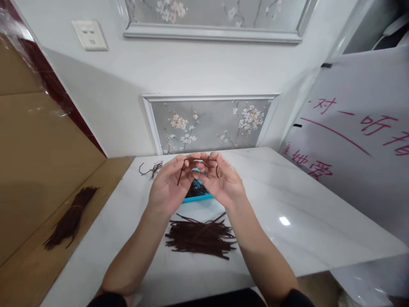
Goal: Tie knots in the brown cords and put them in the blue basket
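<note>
Both hands are meeting above the far middle of the white desk point(287, 200), and the left hand point(168, 185) and right hand point(222, 181) are sharing one thin dark brown cord point(181, 171) between their fingertips; each grip is pressed together on it, thumb against forefinger, with the palms turned toward the camera. The cord is running across from one pinch to the other, one loose end hanging down over the left palm and a short curl showing by the right fingers. It is looking flat and narrow, limp rather than stiff, and matte like suede or leather lace, though the material is too small to tell for sure. Judging from this, the work seems to be bending or knotting the single cord, and doing it well is probably calling for keeping both pinches close to the spot being shaped, holding light tension so the strand is not twisting, and letting the free end hang clear of the fingers. Just behind the hands a blue tray point(198, 197) is sitting on the desk with dark pieces in it, mostly hidden by the palms. Nearer the body a loose pile of cords point(200, 235) of the same colour is lying spread out, and a few stray strands point(152, 169) are lying near the far left corner. Off the desk to the left, a tied bundle point(72, 217) is resting on the brown surface
</note>
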`<state>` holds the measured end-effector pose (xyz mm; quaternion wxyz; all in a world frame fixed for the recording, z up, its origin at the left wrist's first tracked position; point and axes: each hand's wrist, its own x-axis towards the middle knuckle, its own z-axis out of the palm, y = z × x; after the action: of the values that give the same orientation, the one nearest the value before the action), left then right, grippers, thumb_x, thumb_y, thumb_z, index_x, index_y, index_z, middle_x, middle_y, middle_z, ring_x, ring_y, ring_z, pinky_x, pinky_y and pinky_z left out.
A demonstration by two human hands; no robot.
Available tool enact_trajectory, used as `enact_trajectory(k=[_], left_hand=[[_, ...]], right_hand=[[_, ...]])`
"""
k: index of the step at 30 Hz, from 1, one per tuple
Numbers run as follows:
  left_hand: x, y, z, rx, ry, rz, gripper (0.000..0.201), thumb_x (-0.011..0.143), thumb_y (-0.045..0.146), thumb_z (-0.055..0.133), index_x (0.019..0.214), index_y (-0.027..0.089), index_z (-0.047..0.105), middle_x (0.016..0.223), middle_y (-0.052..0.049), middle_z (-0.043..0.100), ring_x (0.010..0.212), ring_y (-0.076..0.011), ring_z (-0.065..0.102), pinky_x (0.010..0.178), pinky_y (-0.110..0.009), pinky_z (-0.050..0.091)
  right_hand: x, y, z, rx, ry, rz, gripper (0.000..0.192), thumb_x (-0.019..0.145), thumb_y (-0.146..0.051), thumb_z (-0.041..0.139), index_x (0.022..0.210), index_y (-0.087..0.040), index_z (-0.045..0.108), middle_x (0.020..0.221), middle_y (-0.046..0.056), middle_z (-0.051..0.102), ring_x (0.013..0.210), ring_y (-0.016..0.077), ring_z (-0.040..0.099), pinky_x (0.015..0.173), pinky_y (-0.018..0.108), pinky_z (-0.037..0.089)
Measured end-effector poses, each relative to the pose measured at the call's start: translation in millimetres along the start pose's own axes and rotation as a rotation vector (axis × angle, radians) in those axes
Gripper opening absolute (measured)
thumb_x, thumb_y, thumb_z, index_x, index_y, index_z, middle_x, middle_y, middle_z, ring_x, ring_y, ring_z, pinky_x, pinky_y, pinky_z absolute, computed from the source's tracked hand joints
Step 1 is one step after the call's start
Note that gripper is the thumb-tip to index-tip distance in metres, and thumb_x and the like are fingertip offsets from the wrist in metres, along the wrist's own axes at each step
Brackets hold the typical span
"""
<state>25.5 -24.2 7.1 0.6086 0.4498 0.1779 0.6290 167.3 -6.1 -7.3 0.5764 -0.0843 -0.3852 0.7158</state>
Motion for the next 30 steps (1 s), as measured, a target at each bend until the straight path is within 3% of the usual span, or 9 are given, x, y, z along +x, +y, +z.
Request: enact_trajectory(k=[3, 6, 13, 17, 20, 24, 30], left_hand=[[-2.7, -1.9, 12.5, -0.051, 0.019, 0.098, 0.011, 0.08, 0.028, 0.073, 0.076, 0.018, 0.07, 0.1, -0.002, 0.075, 0.084, -0.0125, 0.069, 0.07, -0.021, 0.056], [-3.3, -6.4, 13.8, 0.041, 0.048, 0.201, 0.008, 0.082, 0.028, 0.074, 0.079, 0.02, 0.074, 0.094, -0.002, 0.076, 0.082, -0.0121, 0.07, 0.072, -0.021, 0.057], [5.4, -17.6, 0.1, 0.367, 0.222, 0.444, 0.012, 0.073, 0.025, 0.083, 0.084, 0.025, 0.079, 0.089, -0.001, 0.079, 0.086, -0.0178, 0.074, 0.084, -0.033, 0.062], [7.2, -22.8, -4.2, 0.608, 0.38, 0.619, 0.011, 0.072, 0.023, 0.083, 0.083, 0.024, 0.079, 0.088, 0.0, 0.079, 0.082, -0.0178, 0.076, 0.08, -0.032, 0.064], [6.9, -27.7, -2.9, 0.612, 0.457, 0.723, 0.014, 0.071, 0.02, 0.084, 0.083, 0.024, 0.078, 0.082, 0.002, 0.078, 0.076, -0.0175, 0.076, 0.074, -0.031, 0.064], [6.8, -36.6, 2.5, 0.515, 0.48, 0.811, 0.029, 0.072, 0.018, 0.083, 0.1, 0.022, 0.074, 0.084, 0.0, 0.079, 0.078, -0.0182, 0.076, 0.075, -0.032, 0.065], [10.9, -46.2, 1.1, 0.525, 0.415, 0.829, 0.007, 0.08, 0.019, 0.077, 0.087, 0.021, 0.076, 0.081, 0.0, 0.077, 0.074, -0.0123, 0.073, 0.069, -0.024, 0.06]], right_hand=[[6.4, 3.0, 5.5, 0.175, -0.033, 0.001, 0.019, 0.086, -0.037, 0.07, 0.074, -0.023, 0.066, 0.086, -0.002, 0.07, 0.07, 0.0098, 0.06, 0.065, 0.023, 0.053], [12.3, 7.7, 4.3, 0.22, -0.078, 0.009, 0.024, 0.086, -0.039, 0.069, 0.071, -0.022, 0.065, 0.077, -0.003, 0.067, 0.063, 0.0084, 0.056, 0.055, 0.02, 0.047], [13.4, 15.2, -0.1, -0.081, 0.016, -0.135, 0.015, 0.079, -0.037, 0.078, 0.081, -0.024, 0.07, 0.083, -0.002, 0.068, 0.073, 0.0092, 0.059, 0.069, 0.022, 0.05], [11.8, 19.2, 1.2, -0.254, 0.047, -0.268, 0.014, 0.078, -0.034, 0.078, 0.089, -0.026, 0.072, 0.082, -0.003, 0.068, 0.071, 0.0091, 0.06, 0.071, 0.023, 0.05], [10.3, 22.5, 3.3, -0.346, 0.114, -0.356, 0.013, 0.077, -0.03, 0.079, 0.088, -0.026, 0.072, 0.08, -0.003, 0.071, 0.069, 0.0103, 0.063, 0.073, 0.025, 0.053], [9.9, 24.3, 4.9, -0.293, 0.194, -0.366, 0.015, 0.071, -0.027, 0.083, 0.081, -0.025, 0.073, 0.075, -0.003, 0.075, 0.063, 0.0099, 0.064, 0.07, 0.025, 0.056], [12.0, 21.7, 3.5, -0.242, 0.245, -0.363, 0.017, 0.063, -0.029, 0.088, 0.076, -0.026, 0.077, 0.07, -0.004, 0.075, 0.063, 0.0102, 0.066, 0.067, 0.024, 0.057]])
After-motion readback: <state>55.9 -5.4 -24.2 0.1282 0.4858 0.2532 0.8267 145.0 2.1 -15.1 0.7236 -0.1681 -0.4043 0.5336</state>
